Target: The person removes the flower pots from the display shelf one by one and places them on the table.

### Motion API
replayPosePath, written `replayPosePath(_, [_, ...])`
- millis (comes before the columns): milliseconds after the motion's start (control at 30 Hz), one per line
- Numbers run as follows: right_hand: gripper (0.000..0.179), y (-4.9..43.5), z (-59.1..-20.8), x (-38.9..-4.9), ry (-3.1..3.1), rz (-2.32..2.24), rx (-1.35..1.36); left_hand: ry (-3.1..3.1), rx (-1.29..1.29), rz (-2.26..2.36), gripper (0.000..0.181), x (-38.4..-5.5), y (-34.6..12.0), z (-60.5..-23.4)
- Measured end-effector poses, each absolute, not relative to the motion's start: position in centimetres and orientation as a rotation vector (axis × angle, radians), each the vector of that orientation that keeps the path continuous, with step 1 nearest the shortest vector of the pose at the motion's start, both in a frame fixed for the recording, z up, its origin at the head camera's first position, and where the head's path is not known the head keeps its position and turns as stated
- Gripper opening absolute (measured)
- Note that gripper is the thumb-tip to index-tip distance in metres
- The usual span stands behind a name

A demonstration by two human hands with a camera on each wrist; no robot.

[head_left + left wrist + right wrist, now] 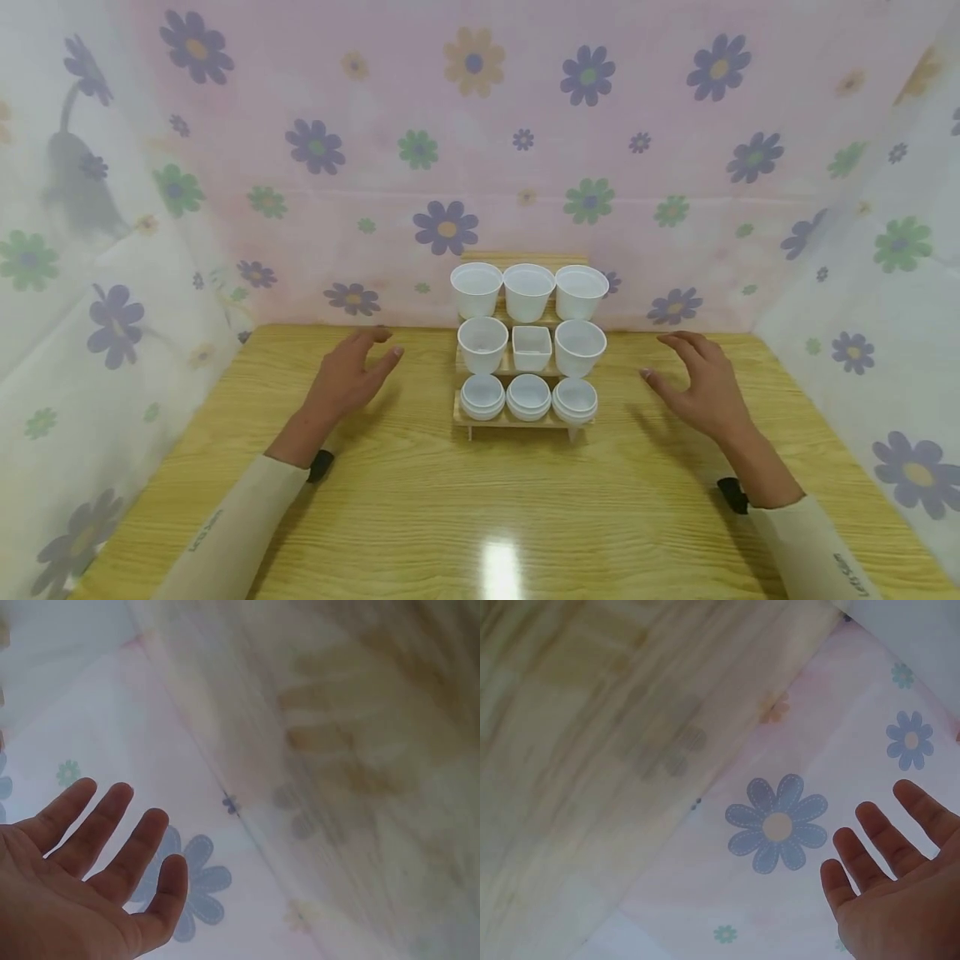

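Observation:
A small three-tier wooden stand (525, 258) holds white cups in the head view. Three larger round cups (528, 293) line the top tier. On the middle tier a square white cup (532, 350) sits between two round ones. Three shorter round cups (528, 398) fill the bottom tier. To the left of the stand, my left hand (347, 377) hovers apart from it with fingers relaxed and holds nothing. My right hand (705, 387) is held likewise on the other side, touching no cup. Spread fingers show on the left hand (105, 877) and the right hand (900, 889) in their wrist views.
The stand rests on a wood-grain table (405, 508) near its back edge. A pink flowered cloth (360, 192) hangs behind, and pale flowered cloth (60, 350) encloses both sides. Light glares off the table's front middle. Dark wrist bands show at both sleeves.

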State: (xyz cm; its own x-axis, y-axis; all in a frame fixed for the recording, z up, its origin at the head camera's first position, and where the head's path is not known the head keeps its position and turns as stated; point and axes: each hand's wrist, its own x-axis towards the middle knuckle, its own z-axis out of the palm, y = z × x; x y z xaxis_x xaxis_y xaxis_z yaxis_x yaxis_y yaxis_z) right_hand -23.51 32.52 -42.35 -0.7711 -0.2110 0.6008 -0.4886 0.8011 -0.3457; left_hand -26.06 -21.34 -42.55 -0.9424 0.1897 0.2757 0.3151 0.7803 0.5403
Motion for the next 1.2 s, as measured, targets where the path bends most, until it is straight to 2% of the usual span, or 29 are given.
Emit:
replayPosePath(933, [0.056,30.1,-41.9,-22.8,-2.403,0.748,0.707,-2.836,-0.451,-1.217,0.064,-24.9,-18.6,-43.1])
replayPosePath(1200, [0.051,29.4,-41.3,-22.4,-2.361,0.751,0.760,-2.873,-0.479,-1.281,0.058,-24.6,-17.5,-42.9])
